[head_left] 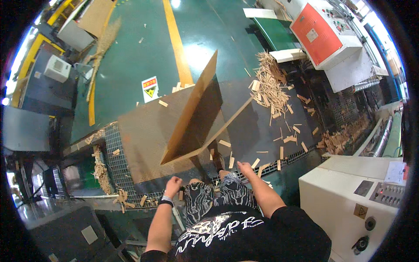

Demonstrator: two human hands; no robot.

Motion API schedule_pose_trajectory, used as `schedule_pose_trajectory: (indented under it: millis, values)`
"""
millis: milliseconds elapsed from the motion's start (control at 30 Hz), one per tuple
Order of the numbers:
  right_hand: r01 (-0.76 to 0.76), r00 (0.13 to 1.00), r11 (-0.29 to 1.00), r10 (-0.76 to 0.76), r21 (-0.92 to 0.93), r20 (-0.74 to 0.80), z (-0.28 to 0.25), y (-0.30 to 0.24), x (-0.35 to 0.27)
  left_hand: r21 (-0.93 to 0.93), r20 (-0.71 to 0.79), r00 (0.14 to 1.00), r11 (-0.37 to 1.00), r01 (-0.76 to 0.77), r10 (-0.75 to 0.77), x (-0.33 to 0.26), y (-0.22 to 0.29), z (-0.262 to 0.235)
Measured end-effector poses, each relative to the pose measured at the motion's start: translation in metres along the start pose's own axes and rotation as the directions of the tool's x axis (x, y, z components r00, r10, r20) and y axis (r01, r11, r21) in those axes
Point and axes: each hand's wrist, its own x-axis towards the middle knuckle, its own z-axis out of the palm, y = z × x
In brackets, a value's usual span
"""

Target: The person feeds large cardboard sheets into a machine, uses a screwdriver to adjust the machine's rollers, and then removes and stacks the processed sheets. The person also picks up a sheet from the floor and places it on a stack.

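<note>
left hand point(173, 185) fisted, empty | right hand point(245, 168) loosely spread, empty | wooden board point(192, 112) tilted, airborne

One tilted board point(192, 111); two hands point(173, 185) point(244, 168); one broom point(101, 52)

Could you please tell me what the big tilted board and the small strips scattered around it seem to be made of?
The large flat brown board looks like raw plywood or fibreboard: matte tan face, thin pale edge, no visible coating. The small pale strips look like bare wood offcuts, light, splintery and unpainted. The exact board type cannot be told.
</note>
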Motion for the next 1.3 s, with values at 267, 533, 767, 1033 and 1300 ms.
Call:
schedule_pose_trajectory:
  millis: [267,533,767,1033,1300]
  values:
    - [-0.259,0.964,0.965,0.261,-0.049,0.04,0.011,-0.105,0.087,0.339,-0.287,0.938,0.936,-0.092,0.196,0.233,0.008,-0.035]
    - [-0.347,0.936,0.933,0.351,0.099,-0.026,0.126,-0.104,0.191,0.278,-0.051,0.996,0.959,-0.06,0.077,0.444,0.047,0.004]
    - [-0.293,0.932,0.917,0.337,0.271,-0.132,0.187,-0.106,0.21,0.366,-0.027,0.939,0.877,-0.311,0.344,0.449,0.01,0.011]
    - [-0.057,0.949,0.687,0.262,0.724,-0.174,0.163,-0.136,0.092,0.512,0.309,0.788,0.605,-0.61,0.533,0.277,0.064,-0.011]
    - [-0.386,0.898,0.527,0.403,0.758,0.177,0.111,-0.18,-0.117,0.466,0.753,0.47,0.131,-0.875,0.46,0.107,0.176,-0.04]
